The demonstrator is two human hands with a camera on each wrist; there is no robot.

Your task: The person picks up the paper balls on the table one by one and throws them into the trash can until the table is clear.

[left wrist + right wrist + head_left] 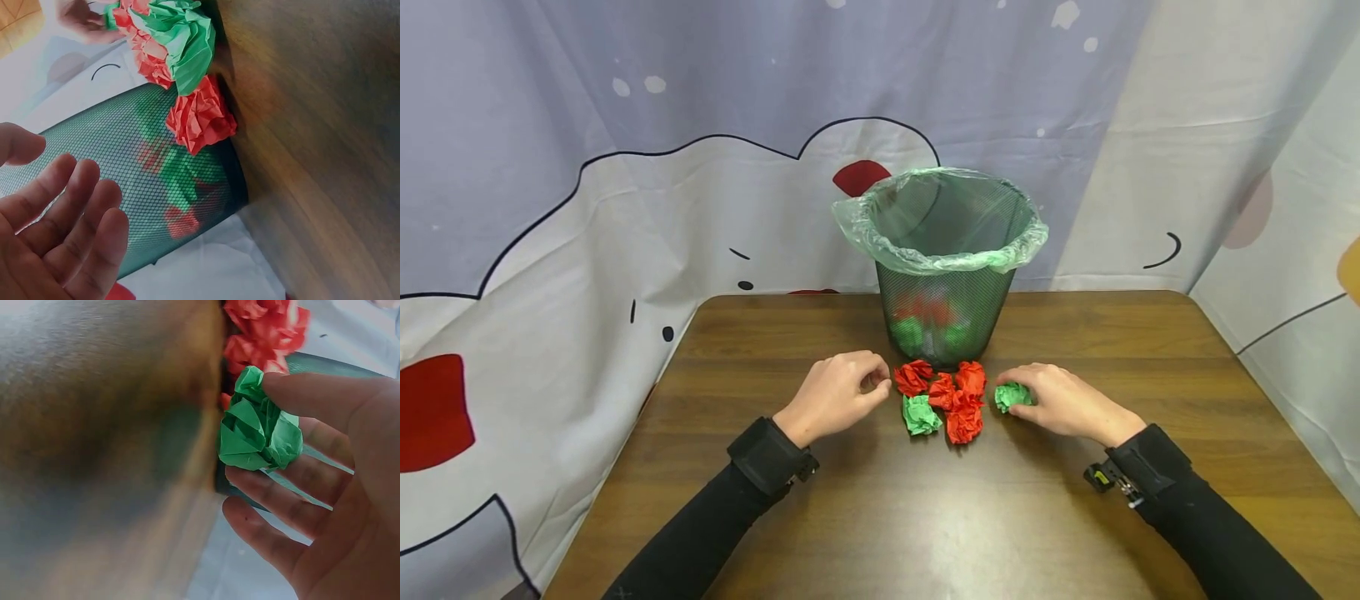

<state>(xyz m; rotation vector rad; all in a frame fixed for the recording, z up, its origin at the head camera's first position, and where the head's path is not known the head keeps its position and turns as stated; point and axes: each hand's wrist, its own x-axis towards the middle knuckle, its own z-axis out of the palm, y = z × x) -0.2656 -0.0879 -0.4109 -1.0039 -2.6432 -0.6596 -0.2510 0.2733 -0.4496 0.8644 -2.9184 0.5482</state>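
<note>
My right hand (1063,402) holds a crumpled green paper ball (1012,397) between thumb and fingers, at the right of a small cluster of paper balls. In the right wrist view the thumb lies on one side of that green ball (259,434) and the fingers on the other. My left hand (838,393) hovers left of the cluster, fingers loosely bent, with nothing in it. Nearest to it are a red paper ball (913,377) and another green paper ball (921,415). Several more red paper balls (964,423) lie bunched beside these on the table.
Behind the cluster stands a dark mesh wastebasket (951,292) lined with a translucent green bag (951,260). Red and green paper shows through its mesh. The wooden table (955,517) ends at the back against a patterned curtain (760,217).
</note>
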